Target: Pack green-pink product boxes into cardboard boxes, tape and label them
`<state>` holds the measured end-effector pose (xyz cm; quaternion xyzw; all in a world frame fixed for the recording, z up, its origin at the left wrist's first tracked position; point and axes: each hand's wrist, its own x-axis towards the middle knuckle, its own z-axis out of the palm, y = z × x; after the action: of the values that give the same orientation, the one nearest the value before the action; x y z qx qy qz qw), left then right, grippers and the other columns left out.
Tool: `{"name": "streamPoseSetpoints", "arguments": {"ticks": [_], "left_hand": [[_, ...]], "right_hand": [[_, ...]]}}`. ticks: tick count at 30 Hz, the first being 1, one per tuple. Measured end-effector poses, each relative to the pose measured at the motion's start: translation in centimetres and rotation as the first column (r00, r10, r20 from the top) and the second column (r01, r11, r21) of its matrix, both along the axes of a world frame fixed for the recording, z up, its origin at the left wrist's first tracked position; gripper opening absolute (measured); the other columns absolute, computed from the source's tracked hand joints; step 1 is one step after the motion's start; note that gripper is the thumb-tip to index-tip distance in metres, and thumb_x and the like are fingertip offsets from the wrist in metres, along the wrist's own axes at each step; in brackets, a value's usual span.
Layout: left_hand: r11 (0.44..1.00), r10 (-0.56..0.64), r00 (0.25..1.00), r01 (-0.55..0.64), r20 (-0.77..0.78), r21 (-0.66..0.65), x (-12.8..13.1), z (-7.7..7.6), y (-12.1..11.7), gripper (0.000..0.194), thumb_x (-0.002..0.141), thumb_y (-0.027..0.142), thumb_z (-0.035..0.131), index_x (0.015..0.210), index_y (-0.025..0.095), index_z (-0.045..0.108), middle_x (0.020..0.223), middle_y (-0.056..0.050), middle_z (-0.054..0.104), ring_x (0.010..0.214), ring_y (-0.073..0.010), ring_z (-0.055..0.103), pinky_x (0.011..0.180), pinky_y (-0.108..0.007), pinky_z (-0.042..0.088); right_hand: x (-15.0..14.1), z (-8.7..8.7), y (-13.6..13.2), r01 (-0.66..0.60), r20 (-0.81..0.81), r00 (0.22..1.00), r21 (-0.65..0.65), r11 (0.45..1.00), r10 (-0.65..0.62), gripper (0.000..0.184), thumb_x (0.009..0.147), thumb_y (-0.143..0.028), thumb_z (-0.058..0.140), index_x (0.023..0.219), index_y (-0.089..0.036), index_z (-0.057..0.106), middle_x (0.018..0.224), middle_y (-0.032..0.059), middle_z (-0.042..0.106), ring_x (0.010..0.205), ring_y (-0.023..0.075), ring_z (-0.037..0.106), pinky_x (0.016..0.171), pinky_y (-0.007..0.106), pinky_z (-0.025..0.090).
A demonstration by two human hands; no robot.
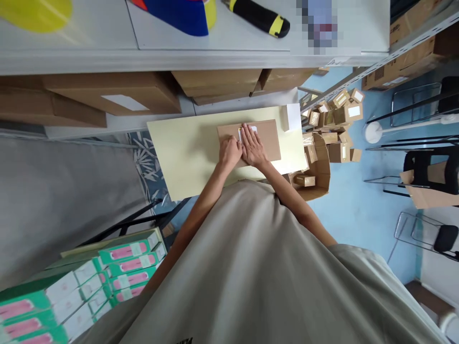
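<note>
A flat brown cardboard box (pixel 268 141) lies on the pale yellow tabletop (pixel 186 148) in front of me. My right hand (pixel 253 147) rests flat on the box, its fingers stretched out over a white label (pixel 254 129) that it partly covers. Beside it, my left hand (pixel 230 152) is closed, with its fingers curled at the label's left side. Whatever may be between those fingers is hidden. A small white box (pixel 292 117) stands at the tabletop's right end.
Above the tabletop, large cartons (pixel 118 93) sit under a shelf bearing a black-and-yellow utility knife (pixel 261 18) and a blue tape dispenser (pixel 179 14). Small parcels (pixel 339 150) fill and surround an open carton (pixel 323 169) at right. Green-and-pink boxes (pixel 129 265) are stacked lower left.
</note>
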<state>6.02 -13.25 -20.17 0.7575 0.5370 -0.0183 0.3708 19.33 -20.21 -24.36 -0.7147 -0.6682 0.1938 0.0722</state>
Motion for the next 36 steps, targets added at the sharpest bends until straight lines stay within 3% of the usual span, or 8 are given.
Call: {"name": "streamPoseSetpoints", "arguments": {"ticks": [5, 10, 14, 19, 24, 31, 34, 36], "left_hand": [[0.994, 0.103, 0.985, -0.098, 0.139, -0.04, -0.5, -1.3, 0.2, 0.03, 0.11, 0.024, 0.049, 0.121, 0.013, 0.075, 0.121, -0.026, 0.081, 0.123, -0.0396, 0.077, 0.115, -0.05, 0.053], [0.979, 0.206, 0.939, -0.197, 0.276, -0.059, -0.8, -2.5, -0.1, 0.025, 0.108, 0.027, 0.049, 0.109, 0.019, 0.073, 0.106, -0.021, 0.082, 0.121, -0.04, 0.077, 0.116, -0.052, 0.052], [0.982, 0.188, 0.943, -0.177, 0.273, -0.065, -1.1, -2.0, -0.7, 0.027, 0.11, 0.027, 0.045, 0.111, 0.019, 0.071, 0.113, -0.023, 0.081, 0.125, -0.0399, 0.076, 0.117, -0.053, 0.052], [0.988, 0.149, 0.957, -0.136, 0.247, -0.07, -1.6, -1.1, -1.2, 0.03, 0.11, 0.021, 0.039, 0.115, 0.017, 0.068, 0.127, -0.028, 0.078, 0.13, -0.0421, 0.073, 0.116, -0.054, 0.052], [0.98, 0.196, 0.937, -0.182, 0.288, -0.074, -2.1, -1.5, -1.8, 0.029, 0.103, 0.01, 0.043, 0.115, 0.021, 0.066, 0.133, -0.022, 0.078, 0.138, -0.037, 0.07, 0.12, -0.05, 0.051], [0.959, 0.28, 0.913, -0.281, 0.296, -0.039, -2.4, -2.1, -2.1, 0.029, 0.101, 0.012, 0.047, 0.118, 0.023, 0.067, 0.128, -0.017, 0.082, 0.126, -0.0299, 0.076, 0.115, -0.043, 0.055], [0.935, 0.341, 0.893, -0.353, 0.294, -0.014, -3.0, -2.4, -2.2, 0.03, 0.098, 0.014, 0.049, 0.119, 0.022, 0.069, 0.115, -0.013, 0.083, 0.116, -0.0266, 0.079, 0.112, -0.04, 0.056], [0.887, 0.448, 0.853, -0.462, 0.266, -0.012, -3.9, -2.6, -2.9, 0.032, 0.099, 0.018, 0.048, 0.121, 0.023, 0.07, 0.11, -0.011, 0.082, 0.111, -0.0245, 0.08, 0.112, -0.038, 0.057]], "right_hand": [[-1.1, 1.3, 1.4, 0.08, -0.001, 0.997, -0.015, 0.997, -0.08, 0.076, 0.116, -0.04, 0.018, 0.184, -0.007, 0.026, 0.195, 0.0122, 0.014, 0.183, 0.0313, 0.009, 0.149, 0.058, 0.007], [-2.9, 2.5, -2.9, -0.011, -0.083, 0.997, -0.068, 0.998, 0.005, 0.077, 0.116, -0.042, 0.025, 0.184, -0.006, 0.026, 0.194, 0.0129, 0.018, 0.183, 0.0306, 0.01, 0.149, 0.057, 0.009], [-2.2, 2.5, -5.1, -0.02, -0.108, 0.994, -0.069, 0.997, 0.012, 0.08, 0.118, -0.054, 0.026, 0.184, -0.008, 0.028, 0.193, 0.0134, 0.021, 0.182, 0.0292, 0.015, 0.149, 0.054, 0.011], [0.2, 1.4, -0.9, 0.174, -0.055, 0.983, -0.011, 0.985, -0.174, 0.086, 0.119, -0.061, 0.019, 0.183, -0.004, 0.028, 0.193, 0.0179, 0.018, 0.183, 0.032, 0.013, 0.149, 0.057, 0.01], [-0.3, 0.3, 2.1, 0.243, -0.057, 0.969, 0.068, 0.968, -0.239, 0.084, 0.119, -0.059, 0.02, 0.183, -0.006, 0.029, 0.194, 0.0162, 0.018, 0.183, 0.032, 0.009, 0.149, 0.058, 0.007], [-2.1, 1.0, -3.4, -0.063, -0.132, 0.989, 0.047, 0.997, 0.069, 0.075, 0.118, -0.044, 0.029, 0.184, -0.008, 0.029, 0.193, 0.0131, 0.019, 0.183, 0.0313, 0.011, 0.149, 0.057, 0.01], [-1.0, 1.1, -5.8, -0.188, -0.202, 0.959, 0.062, 0.98, 0.196, 0.075, 0.117, -0.047, 0.037, 0.183, -0.011, 0.032, 0.192, 0.0116, 0.024, 0.182, 0.0301, 0.018, 0.149, 0.056, 0.014], [0.9, 1.0, -7.1, -0.224, -0.229, 0.944, 0.078, 0.971, 0.236, 0.074, 0.117, -0.048, 0.041, 0.183, -0.015, 0.036, 0.191, 0.0108, 0.026, 0.181, 0.0302, 0.019, 0.149, 0.056, 0.016]]}}
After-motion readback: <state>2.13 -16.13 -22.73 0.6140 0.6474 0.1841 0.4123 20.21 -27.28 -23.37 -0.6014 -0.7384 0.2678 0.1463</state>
